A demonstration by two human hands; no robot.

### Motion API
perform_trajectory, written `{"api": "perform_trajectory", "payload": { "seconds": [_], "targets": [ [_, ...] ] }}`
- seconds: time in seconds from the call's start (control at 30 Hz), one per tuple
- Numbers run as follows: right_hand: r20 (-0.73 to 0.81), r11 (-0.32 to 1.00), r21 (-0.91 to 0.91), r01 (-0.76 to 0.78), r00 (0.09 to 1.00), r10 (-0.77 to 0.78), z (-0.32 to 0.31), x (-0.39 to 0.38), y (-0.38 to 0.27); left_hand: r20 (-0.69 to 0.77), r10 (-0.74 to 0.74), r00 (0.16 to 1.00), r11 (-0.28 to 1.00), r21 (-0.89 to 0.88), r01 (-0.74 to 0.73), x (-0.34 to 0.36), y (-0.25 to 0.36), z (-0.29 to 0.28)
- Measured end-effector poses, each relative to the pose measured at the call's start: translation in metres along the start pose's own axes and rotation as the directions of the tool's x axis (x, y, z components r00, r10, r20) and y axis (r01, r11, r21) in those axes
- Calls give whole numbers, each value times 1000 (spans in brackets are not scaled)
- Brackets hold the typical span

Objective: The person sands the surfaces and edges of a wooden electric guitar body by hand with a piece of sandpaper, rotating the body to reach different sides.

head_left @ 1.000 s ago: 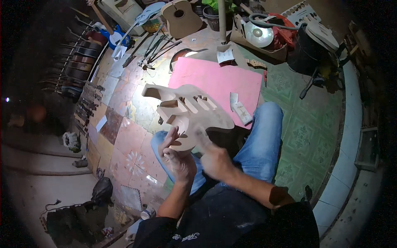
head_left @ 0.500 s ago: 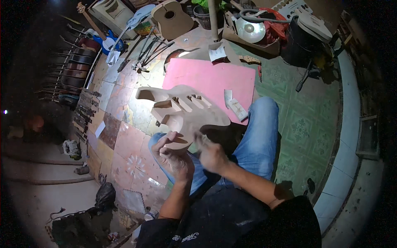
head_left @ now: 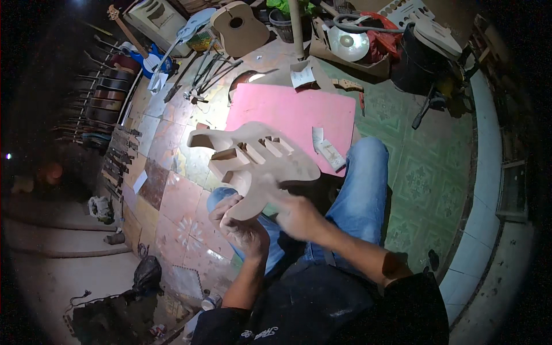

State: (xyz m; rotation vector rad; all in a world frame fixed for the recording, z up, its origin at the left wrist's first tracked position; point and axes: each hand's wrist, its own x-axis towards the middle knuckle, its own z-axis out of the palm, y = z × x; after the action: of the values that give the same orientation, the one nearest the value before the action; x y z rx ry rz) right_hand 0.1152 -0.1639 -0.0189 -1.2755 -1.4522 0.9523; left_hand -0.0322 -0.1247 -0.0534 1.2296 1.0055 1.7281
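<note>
An unpainted electric guitar body (head_left: 273, 167), pale and dusty with several routed cavities, lies tilted across my lap. My left hand (head_left: 244, 230) is closed round its near horn, fingers curled at the outer edge and the palm partly beneath. At the curved edge right of that horn is my right hand (head_left: 299, 217), blurred by motion. Its fingers are smeared, so whether anything is in them I cannot make out. Beyond the body lies a pink board (head_left: 276, 109), with a small pale block (head_left: 330, 154) and a paper piece on its right part.
Guitars stand in a rack (head_left: 112, 86) at the left, with several necks (head_left: 118, 152) lying nearby. An acoustic guitar body (head_left: 238, 29) leans at the back. A black bin (head_left: 411, 63) and a cardboard box (head_left: 356, 63) stand at the back right.
The guitar body has turned slightly, and its near horn now shows more fully above my left hand. That hand has shifted lower round the horn. My right hand has moved slightly along the edge.
</note>
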Motion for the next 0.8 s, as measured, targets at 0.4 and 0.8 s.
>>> {"api": "perform_trajectory", "payload": {
  "seconds": [0.4,0.8],
  "targets": [
    [144,930,-272,-247,945,293,-2,6,36,-70,-159,985,972,-184,144,3,24,7],
    [-58,980,-195,-48,998,37,18,-7,67,-102,-180,978,972,-171,161,2,21,-3]
  ]
}}
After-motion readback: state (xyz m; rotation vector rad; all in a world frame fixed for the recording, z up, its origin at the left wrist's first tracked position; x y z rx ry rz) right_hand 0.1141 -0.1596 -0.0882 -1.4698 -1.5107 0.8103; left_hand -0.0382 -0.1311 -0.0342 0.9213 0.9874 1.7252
